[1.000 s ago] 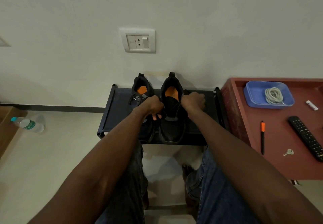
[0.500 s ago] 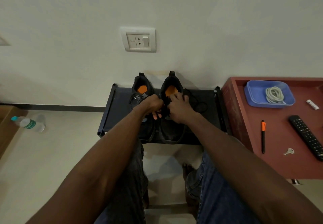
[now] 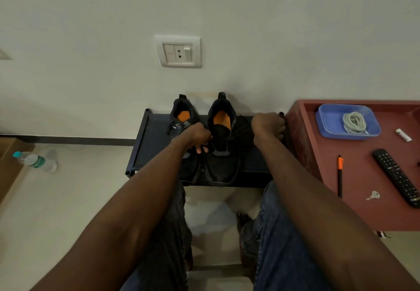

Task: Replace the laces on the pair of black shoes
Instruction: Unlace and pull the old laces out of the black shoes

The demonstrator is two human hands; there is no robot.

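Note:
Two black shoes with orange insoles stand side by side on a low black rack [image 3: 145, 145] against the wall. My left hand [image 3: 197, 137] grips the left edge of the right shoe [image 3: 221, 145]. Off to the right, near the rack's end, my right hand [image 3: 268, 124] holds the black lace [image 3: 237, 132], which runs taut from the shoe's eyelets. The left shoe [image 3: 181, 118] has its black lace in place. A coil of pale grey laces [image 3: 354, 122] lies in a blue tray [image 3: 327, 120] on the red table.
The red table [image 3: 363, 199] stands right of the rack and carries an orange-capped pen [image 3: 340, 174], a remote [image 3: 397, 177], a key [image 3: 373, 195] and a small white item [image 3: 403, 134]. A water bottle [image 3: 34, 161] lies on the floor at left. My knees sit below the rack.
My right hand has moved from the shoe's tongue out to the right, drawing the black lace out of the shoe. My left hand has stayed on the shoe.

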